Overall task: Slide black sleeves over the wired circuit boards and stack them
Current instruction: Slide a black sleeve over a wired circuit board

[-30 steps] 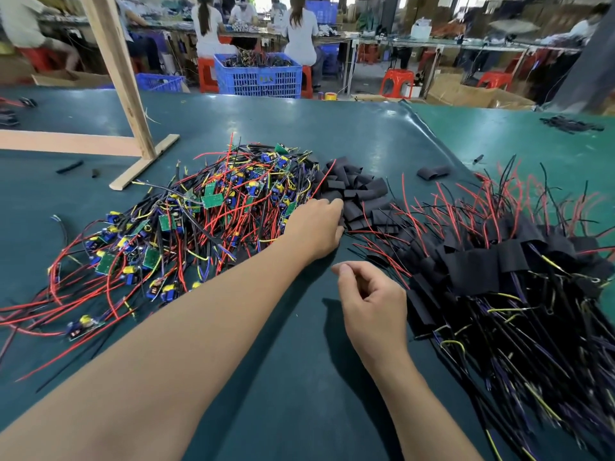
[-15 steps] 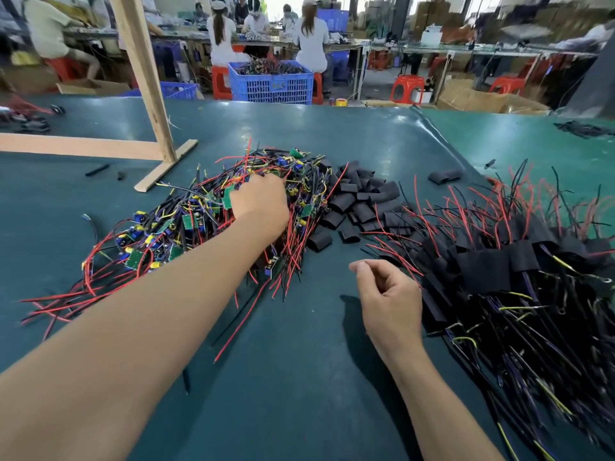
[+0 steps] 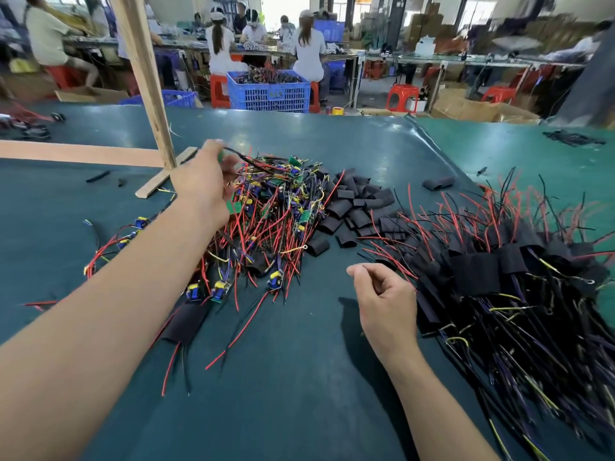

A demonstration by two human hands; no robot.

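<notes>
A tangled heap of red-and-black-wired green circuit boards is gripped at its far edge by the left hand; the right hand is held loosely curled above the dark green table, beside the sleeved stack.

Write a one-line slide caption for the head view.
Left hand grips wired circuit boards while right hand waits beside sleeved stack.
</notes>
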